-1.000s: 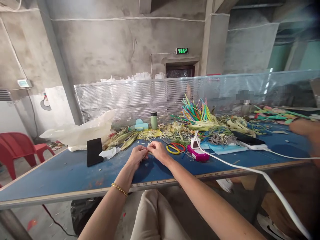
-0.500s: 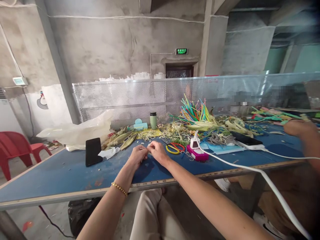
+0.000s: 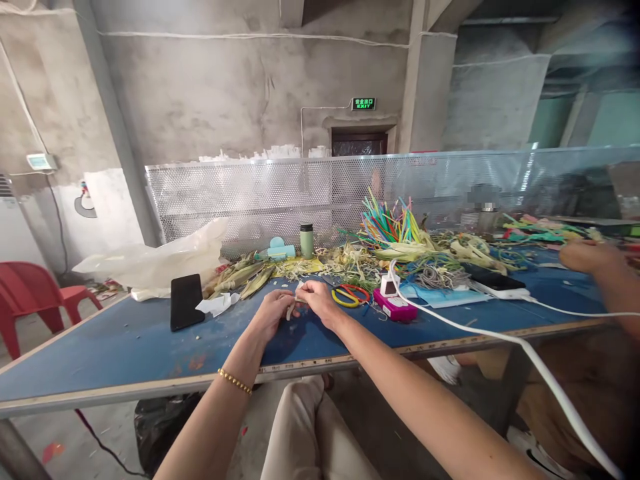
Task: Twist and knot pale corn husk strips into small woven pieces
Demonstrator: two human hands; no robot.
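Both my hands meet over the blue table (image 3: 125, 347), just above its top. My left hand (image 3: 273, 312) and my right hand (image 3: 316, 300) pinch the two ends of a small pale strip (image 3: 292, 307), maybe a bit of corn husk, which hangs down between the fingers. A gold bracelet (image 3: 234, 381) circles my left wrist. Red and yellow scissors (image 3: 350, 295) lie just right of my right hand. A crumpled white tissue (image 3: 217, 305) and a black phone (image 3: 185, 301) lie to the left.
Corn husks (image 3: 247, 275), a green flask (image 3: 307, 240) and coloured strips (image 3: 390, 223) crowd the back by a perforated metal screen (image 3: 240, 197). A pink device (image 3: 395, 308) with a white cable (image 3: 500, 340) is at right. Another person's hand (image 3: 585, 255) reaches in far right. Red chair (image 3: 30, 293) left.
The pale strip now hangs lower between my fingers, and my hands have shifted slightly down. The other person's hand at far right has moved a little leftward.
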